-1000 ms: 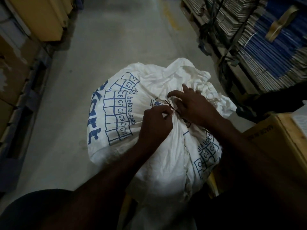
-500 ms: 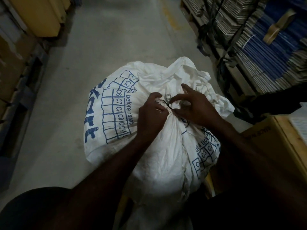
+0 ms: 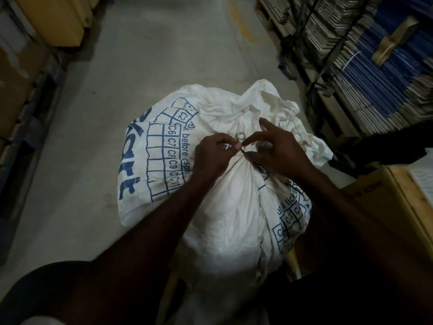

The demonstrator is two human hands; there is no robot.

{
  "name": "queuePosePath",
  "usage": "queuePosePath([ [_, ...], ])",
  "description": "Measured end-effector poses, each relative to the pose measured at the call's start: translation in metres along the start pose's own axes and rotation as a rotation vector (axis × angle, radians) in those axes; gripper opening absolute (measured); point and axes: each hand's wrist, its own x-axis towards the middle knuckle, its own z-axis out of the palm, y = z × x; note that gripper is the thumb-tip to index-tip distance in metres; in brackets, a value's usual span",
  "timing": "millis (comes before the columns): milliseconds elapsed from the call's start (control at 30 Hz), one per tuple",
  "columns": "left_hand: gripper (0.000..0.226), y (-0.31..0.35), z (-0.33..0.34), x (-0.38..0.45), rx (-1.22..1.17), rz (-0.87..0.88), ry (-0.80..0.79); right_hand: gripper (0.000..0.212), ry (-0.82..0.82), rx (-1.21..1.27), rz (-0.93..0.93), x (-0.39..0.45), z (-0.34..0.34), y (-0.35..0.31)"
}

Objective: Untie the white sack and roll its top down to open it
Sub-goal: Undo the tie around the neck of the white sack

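A full white sack (image 3: 234, 216) with blue printed grids and letters stands on the floor in front of me. Its neck is gathered and bound by a thin dark tie (image 3: 242, 150), and the loose crumpled top (image 3: 269, 106) fans out beyond it. My left hand (image 3: 212, 154) pinches one end of the tie at the neck. My right hand (image 3: 276, 151) pinches the tie from the other side, index finger and thumb together, the other fingers spread. A small clear ring-like piece (image 3: 240, 135) shows just above my fingertips.
Grey concrete floor (image 3: 140, 78) runs ahead down an aisle. Stacks of flat blue and white sheets (image 3: 375, 66) fill racks on the right. A brown carton (image 3: 379, 191) stands close at my right. Yellow and brown boxes (image 3: 54, 19) line the left side.
Both hands have shifted slightly up the neck and closed in on the tie. The right hand's fingers have lifted from the fabric into a pinch, and the small clear piece has come into sight.
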Motion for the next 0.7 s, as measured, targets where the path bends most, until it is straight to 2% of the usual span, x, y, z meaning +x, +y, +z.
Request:
queuePosePath([
  [200,0.006,0.003,0.004,0.002,-0.196,-0.119,0.014,0.037,0.005,0.003,0.037,0.004,0.005,0.004],
  [300,0.004,0.004,0.007,-0.002,-0.186,-0.119,0.032,0.038,0.009,0.003,0.05,0.003,0.005,-0.002],
  [533,0.009,-0.002,0.0,0.0,-0.28,-0.121,-0.056,0.032,0.027,-0.028,0.102,0.013,0.021,-0.013],
  [700,0.01,0.0,-0.003,0.002,-0.293,-0.044,-0.08,0.016,0.191,0.072,0.097,0.019,0.027,-0.001],
])
